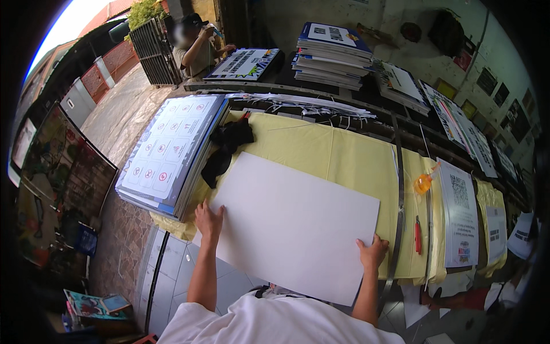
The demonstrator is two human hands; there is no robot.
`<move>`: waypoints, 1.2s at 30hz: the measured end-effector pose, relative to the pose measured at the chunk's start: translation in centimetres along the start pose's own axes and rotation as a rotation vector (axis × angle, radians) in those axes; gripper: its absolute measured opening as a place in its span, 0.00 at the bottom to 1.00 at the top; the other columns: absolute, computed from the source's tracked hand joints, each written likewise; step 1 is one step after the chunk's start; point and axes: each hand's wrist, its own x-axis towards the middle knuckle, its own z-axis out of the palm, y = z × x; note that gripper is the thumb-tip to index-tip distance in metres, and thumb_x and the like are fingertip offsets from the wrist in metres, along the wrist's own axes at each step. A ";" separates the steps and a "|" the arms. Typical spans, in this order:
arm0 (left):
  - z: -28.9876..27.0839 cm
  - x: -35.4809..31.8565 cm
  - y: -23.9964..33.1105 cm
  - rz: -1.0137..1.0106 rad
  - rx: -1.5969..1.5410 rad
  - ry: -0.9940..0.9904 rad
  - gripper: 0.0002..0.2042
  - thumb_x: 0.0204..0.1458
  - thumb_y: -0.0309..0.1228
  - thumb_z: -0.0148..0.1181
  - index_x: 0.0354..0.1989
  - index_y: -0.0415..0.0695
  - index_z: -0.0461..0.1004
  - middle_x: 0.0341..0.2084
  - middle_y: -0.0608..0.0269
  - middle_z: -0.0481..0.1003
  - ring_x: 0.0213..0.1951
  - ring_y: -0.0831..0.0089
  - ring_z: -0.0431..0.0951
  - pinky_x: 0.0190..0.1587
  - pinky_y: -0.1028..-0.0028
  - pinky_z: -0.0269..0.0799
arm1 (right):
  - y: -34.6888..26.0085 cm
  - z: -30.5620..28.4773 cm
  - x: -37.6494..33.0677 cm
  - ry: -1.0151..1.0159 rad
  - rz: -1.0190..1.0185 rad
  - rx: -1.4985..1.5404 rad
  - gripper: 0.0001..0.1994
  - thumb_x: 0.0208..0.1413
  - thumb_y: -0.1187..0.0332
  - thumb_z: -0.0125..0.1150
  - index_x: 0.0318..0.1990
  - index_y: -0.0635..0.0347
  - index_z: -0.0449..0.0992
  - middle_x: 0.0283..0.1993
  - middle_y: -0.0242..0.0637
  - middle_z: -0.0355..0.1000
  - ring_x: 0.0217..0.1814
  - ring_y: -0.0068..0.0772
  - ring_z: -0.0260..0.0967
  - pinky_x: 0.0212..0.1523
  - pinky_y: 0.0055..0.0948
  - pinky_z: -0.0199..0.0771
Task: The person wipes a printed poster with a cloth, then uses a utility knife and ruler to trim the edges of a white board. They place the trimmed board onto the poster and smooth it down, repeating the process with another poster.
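Observation:
A large blank white board (292, 229) lies tilted over the yellow-covered table (344, 143), its near edge overhanging toward my body. My left hand (208, 221) grips the left edge, thumb on top of the face. At the opposite edge my right hand (373, 253) holds the board the same way, its fingers partly hidden beneath. Close to the left hand stands a thick stack of printed sign boards (172, 143). Between that stack and the white board rests a crumpled black cloth (229, 140).
Right of the board are a long metal strip (395, 241), a red cutter-like tool (417, 235), an orange bottle (423, 184) and a printed sheet (459, 215). More stacked signs (332, 54) stand behind. At the far left, another person (197, 51) handles a sign (243, 63).

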 end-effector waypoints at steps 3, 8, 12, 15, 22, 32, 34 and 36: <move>-1.0 -1.2 0.1 -0.094 -0.112 -0.105 0.41 0.50 0.50 0.73 0.70 0.43 0.65 0.64 0.46 0.69 0.67 0.48 0.65 0.66 0.52 0.64 | 1.9 0.2 0.3 -0.006 -0.046 0.034 0.36 0.48 0.52 0.79 0.60 0.63 0.73 0.61 0.53 0.63 0.65 0.57 0.63 0.63 0.50 0.71; -2.5 -5.4 -1.4 -0.293 0.080 -0.071 0.58 0.45 0.54 0.77 0.79 0.48 0.45 0.75 0.39 0.51 0.76 0.40 0.46 0.75 0.54 0.51 | 2.9 0.0 -2.0 0.090 0.030 0.072 0.38 0.48 0.53 0.79 0.62 0.64 0.69 0.62 0.54 0.62 0.67 0.57 0.61 0.63 0.51 0.70; -4.4 -9.2 -3.3 -0.263 -0.089 0.005 0.55 0.44 0.54 0.78 0.77 0.43 0.52 0.67 0.39 0.64 0.69 0.43 0.64 0.68 0.57 0.64 | 3.6 -1.2 -4.8 0.126 0.113 0.078 0.39 0.49 0.52 0.78 0.62 0.65 0.67 0.60 0.55 0.66 0.66 0.58 0.63 0.62 0.51 0.71; -7.2 -9.7 -4.4 -0.278 -0.169 -0.153 0.46 0.45 0.54 0.77 0.67 0.36 0.66 0.52 0.40 0.77 0.55 0.43 0.77 0.57 0.57 0.74 | 4.7 -1.5 -5.7 0.072 0.070 0.125 0.36 0.47 0.53 0.80 0.57 0.67 0.69 0.55 0.59 0.69 0.61 0.60 0.68 0.62 0.49 0.70; -14.8 -6.8 -2.6 -0.111 -0.415 -0.138 0.21 0.57 0.43 0.72 0.37 0.32 0.80 0.25 0.63 0.77 0.27 0.79 0.69 0.32 0.72 0.68 | 7.2 -0.2 -4.3 0.037 -0.015 0.242 0.35 0.56 0.48 0.72 0.57 0.73 0.72 0.38 0.52 0.76 0.41 0.51 0.77 0.45 0.44 0.76; -21.2 0.3 1.1 0.408 -1.063 0.204 0.18 0.56 0.33 0.72 0.49 0.37 0.73 0.48 0.60 0.74 0.49 0.73 0.72 0.53 0.70 0.69 | 4.1 -14.1 0.3 0.119 -0.173 1.122 0.44 0.70 0.31 0.29 0.57 0.69 0.75 0.30 0.30 0.64 0.35 0.25 0.62 0.42 0.28 0.64; -22.0 4.2 2.0 0.436 -1.096 0.092 0.20 0.54 0.30 0.73 0.52 0.39 0.73 0.51 0.59 0.73 0.55 0.69 0.72 0.60 0.66 0.68 | 3.5 -18.1 1.8 -0.094 -0.288 1.446 0.44 0.70 0.30 0.27 0.55 0.68 0.76 0.31 0.29 0.67 0.34 0.23 0.65 0.40 0.29 0.63; -22.2 7.7 3.2 0.600 -0.831 0.167 0.21 0.58 0.32 0.68 0.58 0.39 0.72 0.56 0.56 0.73 0.60 0.64 0.72 0.64 0.64 0.65 | 2.7 -20.2 2.9 -0.152 -0.311 1.631 0.45 0.70 0.30 0.27 0.55 0.67 0.76 0.33 0.30 0.70 0.34 0.23 0.67 0.41 0.27 0.65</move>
